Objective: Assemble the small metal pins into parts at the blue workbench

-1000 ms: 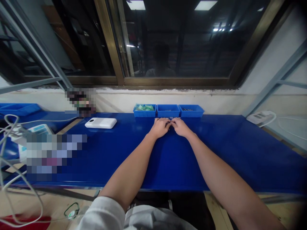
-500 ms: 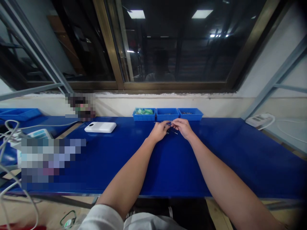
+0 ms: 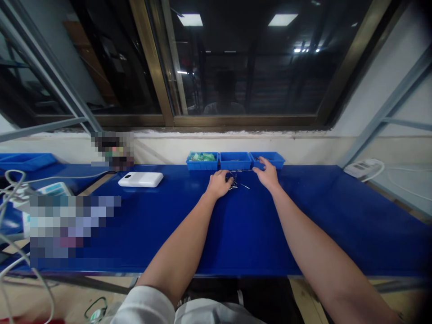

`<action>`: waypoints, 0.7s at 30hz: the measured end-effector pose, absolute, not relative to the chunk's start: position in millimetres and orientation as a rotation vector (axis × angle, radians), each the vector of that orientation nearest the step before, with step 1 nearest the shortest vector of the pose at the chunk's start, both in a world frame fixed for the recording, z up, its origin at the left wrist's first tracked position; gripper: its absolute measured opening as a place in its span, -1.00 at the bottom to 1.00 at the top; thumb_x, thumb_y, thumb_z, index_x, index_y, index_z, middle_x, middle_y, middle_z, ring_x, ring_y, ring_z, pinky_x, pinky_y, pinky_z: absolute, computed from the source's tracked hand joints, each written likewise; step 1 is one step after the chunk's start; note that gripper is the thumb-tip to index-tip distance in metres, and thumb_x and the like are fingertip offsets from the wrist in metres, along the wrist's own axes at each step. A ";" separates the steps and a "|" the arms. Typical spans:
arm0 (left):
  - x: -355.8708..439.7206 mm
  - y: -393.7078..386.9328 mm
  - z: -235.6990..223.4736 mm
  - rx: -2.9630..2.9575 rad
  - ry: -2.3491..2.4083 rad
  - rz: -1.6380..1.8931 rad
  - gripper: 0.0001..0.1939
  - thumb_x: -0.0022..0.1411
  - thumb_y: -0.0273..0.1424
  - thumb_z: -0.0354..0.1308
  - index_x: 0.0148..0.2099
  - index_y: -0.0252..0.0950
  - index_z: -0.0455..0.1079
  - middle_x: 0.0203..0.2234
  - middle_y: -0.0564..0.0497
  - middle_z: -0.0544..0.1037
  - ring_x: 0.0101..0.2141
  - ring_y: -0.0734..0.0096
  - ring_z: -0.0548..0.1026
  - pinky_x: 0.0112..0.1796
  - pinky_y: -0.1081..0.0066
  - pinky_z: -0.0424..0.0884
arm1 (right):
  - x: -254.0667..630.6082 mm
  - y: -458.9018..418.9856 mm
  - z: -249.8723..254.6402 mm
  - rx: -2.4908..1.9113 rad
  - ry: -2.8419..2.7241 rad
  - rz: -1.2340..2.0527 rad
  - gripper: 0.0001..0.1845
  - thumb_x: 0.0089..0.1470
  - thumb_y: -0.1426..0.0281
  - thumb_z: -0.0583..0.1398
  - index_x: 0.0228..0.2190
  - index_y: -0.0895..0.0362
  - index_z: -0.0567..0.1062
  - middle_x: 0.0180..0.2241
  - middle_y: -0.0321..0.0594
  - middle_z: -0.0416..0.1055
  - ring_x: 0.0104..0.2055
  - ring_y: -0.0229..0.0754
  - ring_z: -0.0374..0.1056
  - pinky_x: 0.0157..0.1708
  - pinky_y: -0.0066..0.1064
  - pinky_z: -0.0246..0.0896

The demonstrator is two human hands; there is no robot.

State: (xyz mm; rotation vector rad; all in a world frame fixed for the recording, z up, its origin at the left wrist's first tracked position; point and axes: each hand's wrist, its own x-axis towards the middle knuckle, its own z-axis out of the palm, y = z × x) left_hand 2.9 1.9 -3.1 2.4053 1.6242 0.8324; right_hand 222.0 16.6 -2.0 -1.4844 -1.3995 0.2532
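Observation:
My left hand [image 3: 220, 183] rests on the blue table [image 3: 243, 220] with its fingers curled over a few thin metal pins [image 3: 238, 184]. What it holds is too small to name. My right hand [image 3: 267, 173] reaches toward the right blue bin [image 3: 268, 159], its fingers pinched on the end of a thin wire-like piece [image 3: 243, 170]. The middle blue bin [image 3: 235, 160] stands just beyond both hands. The left blue bin [image 3: 202, 160] holds green parts.
A white flat device [image 3: 141, 179] lies on the table to the left. White cables [image 3: 13, 189] and a blurred patch sit at the far left. A white power strip [image 3: 364, 167] lies at the far right. A wall with a dark window runs behind the bins.
My right hand moved right and away from my left hand, toward the right bin. My left hand lowered onto the table by the pins.

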 end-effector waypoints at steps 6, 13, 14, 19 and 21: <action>7.5 -2.2 -5.4 2.575 1.563 0.596 -0.52 0.29 -0.14 -0.13 0.10 -0.30 0.29 0.12 -0.16 0.32 0.13 0.13 0.25 0.09 0.18 0.20 | 212.3 6.8 -1.4 -1.569 -1.737 0.223 -0.67 -0.14 0.27 0.23 -0.28 0.14 0.50 -0.30 -0.15 0.41 -0.21 -0.10 0.30 -0.13 -0.25 0.18; 9.8 -2.9 -8.3 2.610 1.584 0.526 -0.57 0.32 -0.20 -0.18 0.07 -0.31 0.31 0.08 -0.16 0.37 0.13 0.15 0.25 0.08 0.19 0.20 | 195.9 3.6 -15.7 -1.644 -2.085 0.214 -0.82 -0.02 0.27 0.20 -0.40 0.12 0.49 -0.28 -0.11 0.35 -0.15 -0.07 0.23 -0.09 -0.22 0.12; 10.0 -2.8 -8.7 2.614 1.581 0.529 -0.57 0.32 -0.21 -0.19 0.07 -0.31 0.31 0.08 -0.16 0.37 0.13 0.14 0.25 0.08 0.19 0.20 | 195.1 4.7 -17.0 -1.640 -2.099 0.209 -0.84 0.01 0.29 0.19 -0.42 0.12 0.49 -0.30 -0.12 0.34 -0.16 -0.09 0.24 -0.10 -0.23 0.11; 10.4 -3.5 -7.0 2.621 1.571 0.565 -0.58 0.32 -0.21 -0.17 0.04 -0.33 0.33 0.05 -0.17 0.39 0.11 0.13 0.28 0.07 0.18 0.22 | 194.9 5.9 -15.6 -1.584 -2.150 0.187 -0.84 0.07 0.34 0.14 -0.47 0.13 0.47 -0.33 -0.13 0.36 -0.18 -0.10 0.24 -0.10 -0.25 0.10; 10.7 -5.1 -3.1 2.622 1.553 0.673 -0.59 0.32 -0.22 -0.15 0.05 -0.33 0.32 0.04 -0.16 0.41 0.08 0.17 0.31 0.07 0.21 0.22 | 194.4 3.7 -11.9 -1.526 -2.126 0.191 -0.83 0.08 0.36 0.11 -0.47 0.14 0.45 -0.35 -0.13 0.38 -0.21 -0.12 0.27 -0.12 -0.27 0.12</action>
